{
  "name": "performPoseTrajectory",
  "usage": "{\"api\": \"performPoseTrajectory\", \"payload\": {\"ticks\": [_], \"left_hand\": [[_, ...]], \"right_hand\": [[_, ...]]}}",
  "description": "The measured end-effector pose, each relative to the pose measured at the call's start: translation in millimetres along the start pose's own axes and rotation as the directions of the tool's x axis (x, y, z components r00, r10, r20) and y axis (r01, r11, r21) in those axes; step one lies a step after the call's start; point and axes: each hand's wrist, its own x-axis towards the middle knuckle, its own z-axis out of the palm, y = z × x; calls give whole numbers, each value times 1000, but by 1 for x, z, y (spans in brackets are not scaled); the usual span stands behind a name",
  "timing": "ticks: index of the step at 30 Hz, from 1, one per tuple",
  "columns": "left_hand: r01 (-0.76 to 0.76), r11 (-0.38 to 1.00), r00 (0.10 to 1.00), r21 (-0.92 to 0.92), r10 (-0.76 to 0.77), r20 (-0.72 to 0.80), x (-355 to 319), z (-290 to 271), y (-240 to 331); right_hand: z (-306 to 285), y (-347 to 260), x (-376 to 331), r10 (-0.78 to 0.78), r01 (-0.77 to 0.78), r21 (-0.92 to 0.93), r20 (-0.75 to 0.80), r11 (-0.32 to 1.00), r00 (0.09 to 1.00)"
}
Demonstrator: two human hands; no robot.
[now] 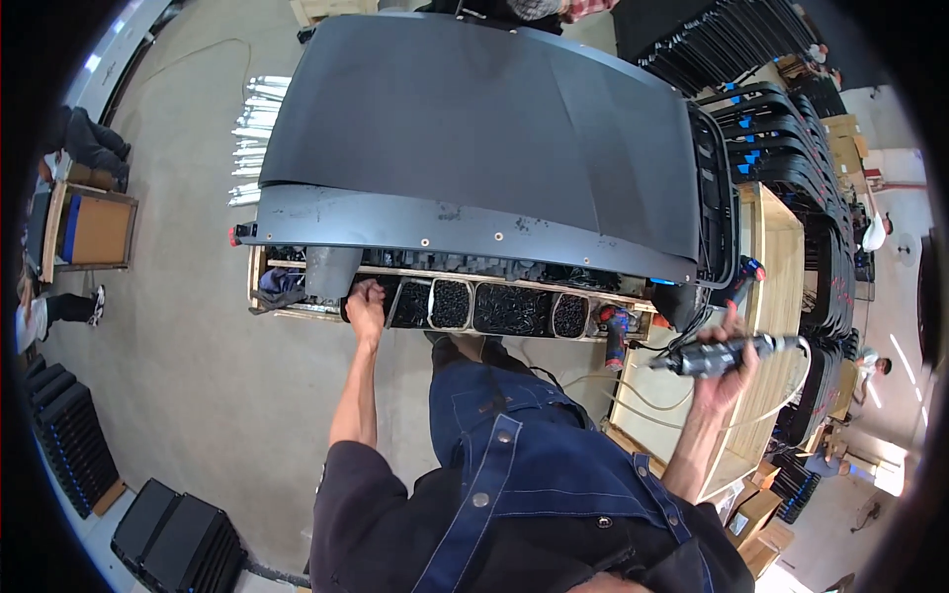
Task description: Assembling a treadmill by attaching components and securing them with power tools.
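A large dark grey panel (474,128) lies over a wooden workbench in front of me. My left hand (365,301) reaches into the open shelf (395,282) under the panel's near edge, fingers curled among small black parts; whether it grips any I cannot tell. To its right sit several bins of small black fasteners (509,308). My right hand (727,361) is raised at the right and holds a dark powered hand tool (722,354) with a cable trailing from it.
A wooden side table (781,257) stands at the right, with stacked black grilles (781,148) behind it. Silver rods (255,138) lie on the concrete floor at the left. Black panels (178,529) are stacked at lower left. Other people sit at the far left.
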Motion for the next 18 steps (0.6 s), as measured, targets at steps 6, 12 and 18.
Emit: {"api": "performPoseTrajectory", "payload": {"ticks": [6, 12, 18], "left_hand": [[553, 422, 787, -718, 18, 617, -102, -21, 178], [629, 103, 722, -770, 288, 629, -169, -14, 258], [656, -43, 723, -753, 323, 611, -198, 7, 277]], "right_hand": [[63, 74, 31, 108, -108, -49, 3, 993, 994], [98, 86, 39, 233, -257, 116, 186, 960, 955], [74, 78, 45, 255, -293, 157, 226, 943, 940]]}}
